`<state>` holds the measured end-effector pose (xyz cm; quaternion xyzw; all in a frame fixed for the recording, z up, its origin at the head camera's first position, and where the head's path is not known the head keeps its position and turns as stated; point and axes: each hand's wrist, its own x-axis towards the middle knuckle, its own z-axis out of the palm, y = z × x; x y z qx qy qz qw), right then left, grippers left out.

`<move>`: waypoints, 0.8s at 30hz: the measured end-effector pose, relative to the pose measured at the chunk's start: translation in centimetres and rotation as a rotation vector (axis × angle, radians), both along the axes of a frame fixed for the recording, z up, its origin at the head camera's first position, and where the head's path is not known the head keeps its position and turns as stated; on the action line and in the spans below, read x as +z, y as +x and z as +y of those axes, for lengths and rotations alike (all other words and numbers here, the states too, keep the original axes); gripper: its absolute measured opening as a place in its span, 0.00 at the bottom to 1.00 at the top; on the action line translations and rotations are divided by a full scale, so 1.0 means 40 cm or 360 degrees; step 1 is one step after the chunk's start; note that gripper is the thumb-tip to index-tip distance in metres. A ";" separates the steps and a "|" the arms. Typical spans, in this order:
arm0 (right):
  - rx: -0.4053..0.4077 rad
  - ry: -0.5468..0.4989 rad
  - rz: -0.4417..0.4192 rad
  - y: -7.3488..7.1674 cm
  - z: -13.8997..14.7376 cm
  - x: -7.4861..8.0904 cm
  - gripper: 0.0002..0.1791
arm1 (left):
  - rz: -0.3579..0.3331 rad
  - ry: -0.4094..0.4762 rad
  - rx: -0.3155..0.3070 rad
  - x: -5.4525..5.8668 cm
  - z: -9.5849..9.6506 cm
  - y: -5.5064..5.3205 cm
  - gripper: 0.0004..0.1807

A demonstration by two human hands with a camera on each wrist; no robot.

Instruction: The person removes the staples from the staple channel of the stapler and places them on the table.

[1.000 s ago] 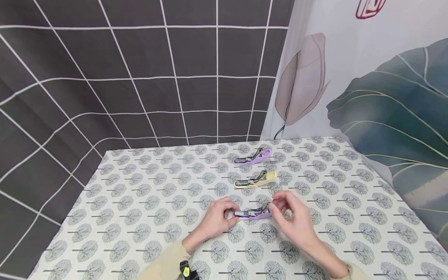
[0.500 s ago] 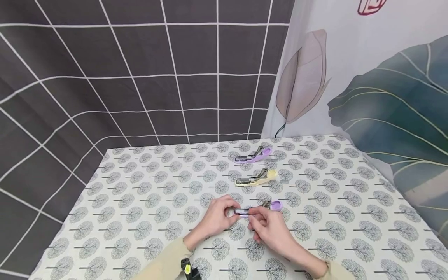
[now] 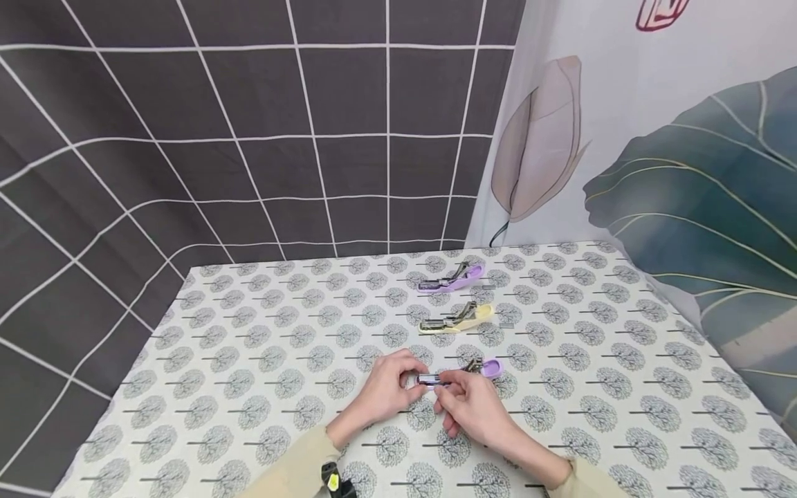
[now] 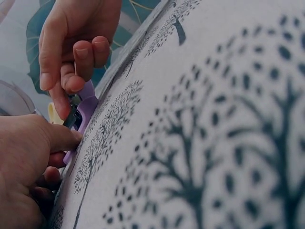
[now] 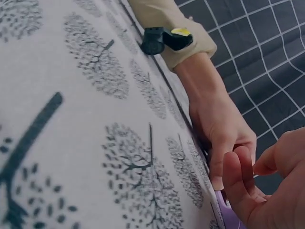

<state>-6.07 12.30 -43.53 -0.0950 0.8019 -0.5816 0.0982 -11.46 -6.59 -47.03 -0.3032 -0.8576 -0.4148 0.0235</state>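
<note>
A purple stapler lies on the cloth with its metal top raised. My left hand pinches its front end, seen in the left wrist view with thumb and finger against the purple base. Bent over the middle of the same stapler is my right hand, its thumb and index finger at the metal staple channel. In the left wrist view one right fingertip meets the dark metal part. The right fingers hide much of the channel; I cannot tell whether a strip of staples is between them.
Behind it lie a yellow stapler and another purple stapler, both with raised tops. Small grey staple strips lie beside them. A tree-print cloth covers the table; a dark grid curtain hangs at the back.
My right hand has moved left from the stapler's tail end to its metal channel, uncovering the purple tail. The left hand keeps its grip on the front end.
</note>
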 end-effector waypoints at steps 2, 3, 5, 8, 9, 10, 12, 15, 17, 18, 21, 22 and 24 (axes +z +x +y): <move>0.0005 -0.0002 -0.0006 -0.002 0.000 0.002 0.24 | 0.0007 -0.0003 0.0004 0.001 0.000 0.001 0.12; 0.0008 -0.0008 -0.0014 -0.003 0.000 0.003 0.24 | 0.0010 -0.0002 0.0003 0.001 0.000 0.001 0.12; 0.0016 -0.0028 -0.0040 -0.004 0.000 0.006 0.25 | 0.0010 -0.0001 0.0001 0.002 0.000 0.001 0.12; 0.0032 -0.0073 -0.0094 -0.006 0.000 0.011 0.26 | 0.0007 -0.0001 0.0000 0.001 0.000 0.000 0.12; 0.0037 -0.0092 -0.0114 -0.007 0.001 0.013 0.26 | 0.0008 -0.0005 0.0002 0.001 -0.001 0.000 0.12; 0.0042 -0.0106 -0.0131 -0.008 0.001 0.015 0.27 | 0.0008 -0.0007 0.0002 0.001 -0.001 0.000 0.12; 0.0051 -0.0144 -0.0170 -0.009 0.001 0.018 0.27 | 0.0015 -0.0009 0.0004 -0.001 -0.001 -0.001 0.13; 0.0060 -0.0205 -0.0232 -0.011 0.000 0.019 0.26 | 0.0028 -0.0013 0.0003 -0.002 -0.002 -0.001 0.13; 0.0060 -0.0250 -0.0273 -0.014 -0.003 0.018 0.25 | 0.0031 -0.0008 0.0001 -0.003 -0.002 -0.002 0.13; 0.0057 -0.0271 -0.0292 -0.015 -0.004 0.018 0.24 | 0.0030 -0.0007 0.0001 -0.002 -0.002 -0.002 0.12; 0.0030 -0.0331 -0.0333 -0.019 -0.007 0.016 0.22 | 0.0003 0.0008 0.0002 -0.002 -0.002 -0.002 0.13; 0.0017 -0.0355 -0.0345 -0.019 -0.007 0.016 0.21 | -0.0007 0.0018 -0.0002 -0.003 -0.002 -0.002 0.13; -0.0011 -0.0388 -0.0361 -0.018 -0.007 0.014 0.21 | -0.0027 0.0031 -0.0008 -0.003 -0.001 -0.001 0.13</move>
